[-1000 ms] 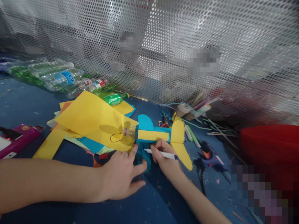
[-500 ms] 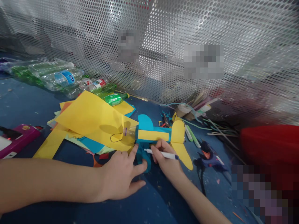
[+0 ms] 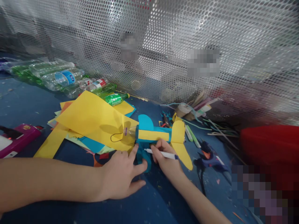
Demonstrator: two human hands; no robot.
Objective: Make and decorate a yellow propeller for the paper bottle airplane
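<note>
A paper aeroplane model [image 3: 154,135], teal with yellow panels and yellow wings, lies on the blue table [image 3: 28,105] with a clear bottle neck at its nose. My left hand [image 3: 121,175] lies flat, fingers spread, its index finger and thumb pressing the teal wing piece [image 3: 143,158]. My right hand [image 3: 167,158] grips a white pen [image 3: 161,153] with a dark cap, tip pointing left at that teal piece.
Yellow, teal and orange paper sheets [image 3: 91,119] pile up to the left. Several plastic bottles [image 3: 63,79] lie along the perforated metal screen [image 3: 163,46]. A purple case [image 3: 16,140] sits far left, a glue gun [image 3: 210,157], tape and sticks to the right, a red object [image 3: 271,143] beyond.
</note>
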